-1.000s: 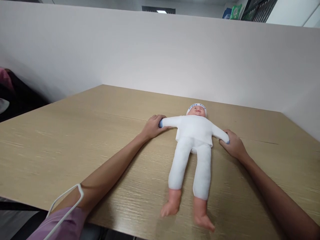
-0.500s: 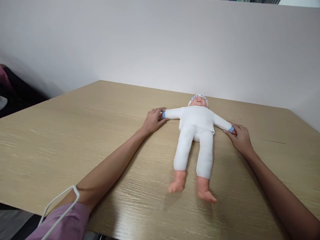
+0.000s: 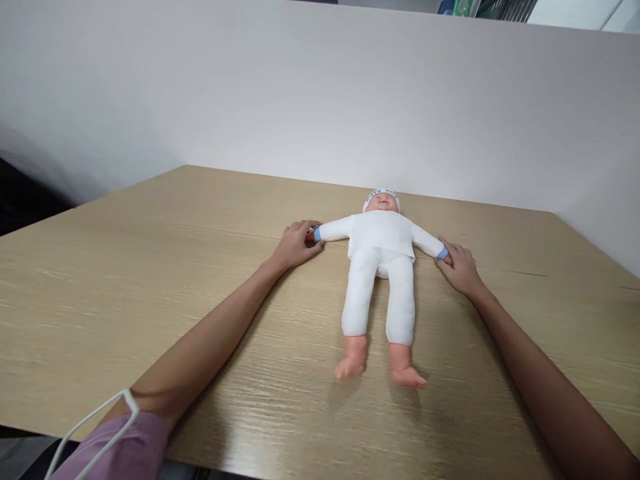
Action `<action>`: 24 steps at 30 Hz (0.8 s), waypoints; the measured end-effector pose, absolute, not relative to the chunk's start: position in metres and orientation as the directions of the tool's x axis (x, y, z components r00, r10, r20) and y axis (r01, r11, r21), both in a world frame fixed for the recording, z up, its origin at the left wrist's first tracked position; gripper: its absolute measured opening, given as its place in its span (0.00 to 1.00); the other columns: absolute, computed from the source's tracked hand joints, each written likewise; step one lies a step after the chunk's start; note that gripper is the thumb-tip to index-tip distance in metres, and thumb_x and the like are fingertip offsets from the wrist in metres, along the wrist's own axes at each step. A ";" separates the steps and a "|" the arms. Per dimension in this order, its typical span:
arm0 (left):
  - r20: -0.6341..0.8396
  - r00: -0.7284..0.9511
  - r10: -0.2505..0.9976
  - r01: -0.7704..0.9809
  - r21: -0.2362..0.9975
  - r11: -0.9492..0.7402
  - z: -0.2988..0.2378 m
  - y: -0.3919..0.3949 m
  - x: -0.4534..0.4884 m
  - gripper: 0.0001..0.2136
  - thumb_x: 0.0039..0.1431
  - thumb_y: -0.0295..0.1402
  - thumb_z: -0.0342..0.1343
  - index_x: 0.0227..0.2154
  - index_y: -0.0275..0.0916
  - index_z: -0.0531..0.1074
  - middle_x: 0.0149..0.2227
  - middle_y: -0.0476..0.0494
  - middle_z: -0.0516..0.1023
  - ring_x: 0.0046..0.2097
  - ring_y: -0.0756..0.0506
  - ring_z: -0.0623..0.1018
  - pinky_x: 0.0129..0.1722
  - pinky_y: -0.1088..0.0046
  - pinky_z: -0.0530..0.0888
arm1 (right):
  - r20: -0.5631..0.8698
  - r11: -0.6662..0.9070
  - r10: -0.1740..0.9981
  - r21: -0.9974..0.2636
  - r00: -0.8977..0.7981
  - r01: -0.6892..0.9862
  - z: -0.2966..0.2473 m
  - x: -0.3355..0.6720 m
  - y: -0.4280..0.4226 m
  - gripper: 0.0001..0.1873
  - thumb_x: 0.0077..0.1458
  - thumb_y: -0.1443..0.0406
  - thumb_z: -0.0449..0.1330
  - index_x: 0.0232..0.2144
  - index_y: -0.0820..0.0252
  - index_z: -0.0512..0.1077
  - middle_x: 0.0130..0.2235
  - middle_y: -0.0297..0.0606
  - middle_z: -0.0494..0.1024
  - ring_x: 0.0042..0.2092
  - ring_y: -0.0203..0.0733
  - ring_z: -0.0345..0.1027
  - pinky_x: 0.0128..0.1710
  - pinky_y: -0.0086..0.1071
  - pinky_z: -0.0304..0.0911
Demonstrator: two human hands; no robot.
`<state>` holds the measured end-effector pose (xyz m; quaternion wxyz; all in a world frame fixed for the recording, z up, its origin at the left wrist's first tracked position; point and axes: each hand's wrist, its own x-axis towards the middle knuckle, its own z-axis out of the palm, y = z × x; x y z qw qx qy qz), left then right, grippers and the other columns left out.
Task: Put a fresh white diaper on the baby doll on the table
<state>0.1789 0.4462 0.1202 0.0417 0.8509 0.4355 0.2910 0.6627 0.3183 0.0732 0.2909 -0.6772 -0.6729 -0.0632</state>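
Note:
A baby doll (image 3: 383,230) lies on its back on the wooden table, its feet toward me and both arms stretched out sideways. It wears a white top, white trousers and a white cap with blue lettering; its feet are bare. My left hand (image 3: 296,245) is closed around the doll's hand at the blue cuff on the left. On the right, my right hand (image 3: 460,268) grips the doll's other hand, with thumb and fingers at the blue cuff. My fingers partly hide both doll hands.
The wooden table (image 3: 150,280) has a thin seam running across it behind my hands. A pale partition (image 3: 280,93) stands along its far edge. At the lower left, a white cord (image 3: 95,417) hangs by my purple sleeve (image 3: 130,447). Something dark (image 3: 25,200) lies beyond the left edge.
The view has shifted slightly, so the doll and my hands appear a little further left. Both hands keep hold of the doll's hands, and its arms stay outstretched.

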 end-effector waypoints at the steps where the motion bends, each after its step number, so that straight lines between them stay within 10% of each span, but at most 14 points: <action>1: 0.461 0.451 0.765 0.720 0.319 -0.616 0.120 0.446 0.179 0.23 0.63 0.44 0.58 0.58 0.39 0.73 0.51 0.37 0.82 0.52 0.33 0.77 0.57 0.55 0.69 | 0.496 0.090 0.864 -0.311 0.081 0.946 0.073 0.663 0.319 0.35 0.64 0.54 0.54 0.69 0.61 0.68 0.60 0.55 0.78 0.59 0.63 0.69 0.61 0.56 0.62; 11: 0.480 0.458 0.748 0.716 0.300 -0.631 0.118 0.449 0.178 0.23 0.63 0.43 0.59 0.58 0.38 0.75 0.48 0.38 0.82 0.50 0.35 0.77 0.54 0.58 0.70 | 0.629 0.186 0.773 -0.357 0.089 0.915 0.075 0.672 0.322 0.23 0.62 0.52 0.61 0.53 0.59 0.76 0.49 0.52 0.82 0.50 0.59 0.73 0.53 0.50 0.67; 24: 0.459 0.424 0.781 0.755 0.296 -0.585 0.115 0.445 0.173 0.24 0.66 0.43 0.59 0.61 0.39 0.74 0.55 0.35 0.81 0.55 0.34 0.76 0.58 0.56 0.69 | 0.640 0.159 0.763 -0.321 0.090 0.933 0.071 0.667 0.316 0.38 0.55 0.58 0.61 0.66 0.68 0.67 0.56 0.59 0.80 0.55 0.64 0.73 0.61 0.58 0.65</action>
